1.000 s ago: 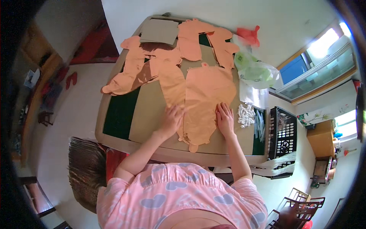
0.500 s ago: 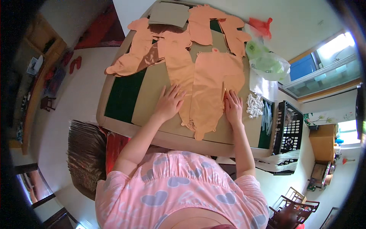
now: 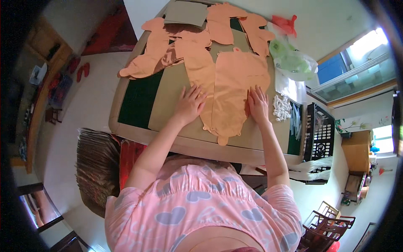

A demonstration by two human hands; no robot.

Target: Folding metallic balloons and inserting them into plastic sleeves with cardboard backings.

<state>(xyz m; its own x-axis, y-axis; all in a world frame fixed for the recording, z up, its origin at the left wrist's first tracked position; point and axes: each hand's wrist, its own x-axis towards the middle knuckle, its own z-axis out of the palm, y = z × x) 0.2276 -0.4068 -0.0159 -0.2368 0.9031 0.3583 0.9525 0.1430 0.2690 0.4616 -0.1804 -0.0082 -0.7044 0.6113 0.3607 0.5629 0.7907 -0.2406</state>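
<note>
A flat, uninflated orange foil balloon (image 3: 235,96) lies on the brown board (image 3: 168,101) in front of me, its narrow rounded tip toward me. My left hand (image 3: 191,104) rests palm down at its left edge, fingers stretched and a little spread. At the right edge my right hand (image 3: 258,103) lies with its fingers extended over the foil, with a small darker fold beside the fingertips. A short dashed line shows on the foil above that hand. Neither hand grips anything.
More flat orange foil pieces (image 3: 153,52) and grey-brown cardboard sheets (image 3: 186,13) cover the table's far side. To the right are small white pieces (image 3: 281,108), clear thin strips (image 3: 296,124), a green-white plastic bag (image 3: 291,61) and a black crate (image 3: 321,134). A brown stack (image 3: 98,168) stands left.
The foil flap near my right hand, folded over earlier, now lies flat. My right hand has slid slightly up along the edge. My left hand stays on the foil's left side.
</note>
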